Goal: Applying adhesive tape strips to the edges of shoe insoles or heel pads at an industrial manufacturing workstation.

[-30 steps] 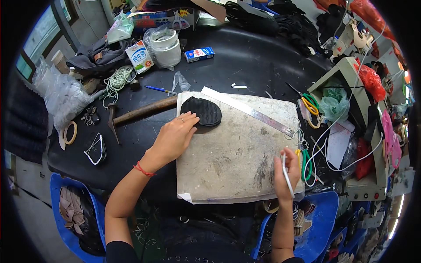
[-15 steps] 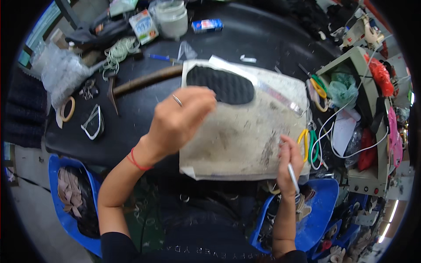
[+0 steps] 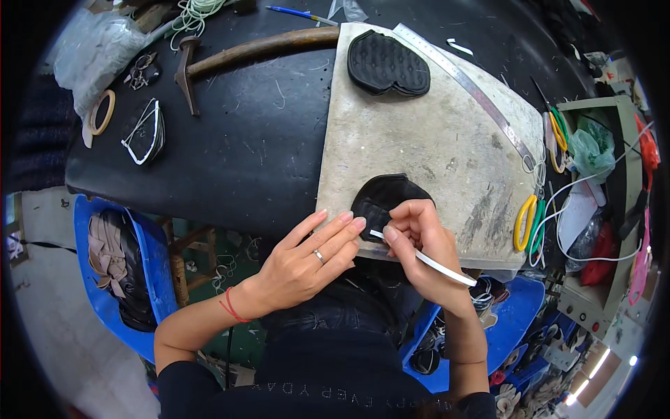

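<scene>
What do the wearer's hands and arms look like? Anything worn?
Both ungloved. Left hand: silver-coloured ring on one finger, thin red cord around the wrist. Right hand: no ring or wristband visible. Sleeves: dark, short.

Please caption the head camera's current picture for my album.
At a pale board, the right hand pinches a white strip over a black piece, left hand alongside.
</scene>
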Demonstrator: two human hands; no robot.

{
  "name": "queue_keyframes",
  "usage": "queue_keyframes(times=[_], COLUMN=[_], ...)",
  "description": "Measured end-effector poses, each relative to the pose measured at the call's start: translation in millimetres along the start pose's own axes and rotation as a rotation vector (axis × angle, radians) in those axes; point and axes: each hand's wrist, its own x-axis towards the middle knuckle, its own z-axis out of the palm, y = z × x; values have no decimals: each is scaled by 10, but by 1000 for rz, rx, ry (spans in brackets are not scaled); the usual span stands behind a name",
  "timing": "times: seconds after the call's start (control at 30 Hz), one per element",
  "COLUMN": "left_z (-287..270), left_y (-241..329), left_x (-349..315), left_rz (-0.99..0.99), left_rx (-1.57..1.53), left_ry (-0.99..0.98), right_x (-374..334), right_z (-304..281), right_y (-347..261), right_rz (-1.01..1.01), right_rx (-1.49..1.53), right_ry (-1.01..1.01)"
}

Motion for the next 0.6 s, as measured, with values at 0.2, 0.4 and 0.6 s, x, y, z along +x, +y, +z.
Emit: queue_keyframes(times=[0.2, 0.4, 0.6], left_z=[40, -20, -8], left_y=[-43, 37, -1], left_x=[-22, 116, 123], left_rz=[5, 64, 123], left_rx=[-15, 191, 273], left_ry=[25, -1, -48], right_x=[39, 66, -56], right_z=[-9, 86, -450], right_y=[-82, -183, -72], right_rz=[4, -211, -22], right_rx=[-135, -405, -253], right_ry=[-70, 56, 34])
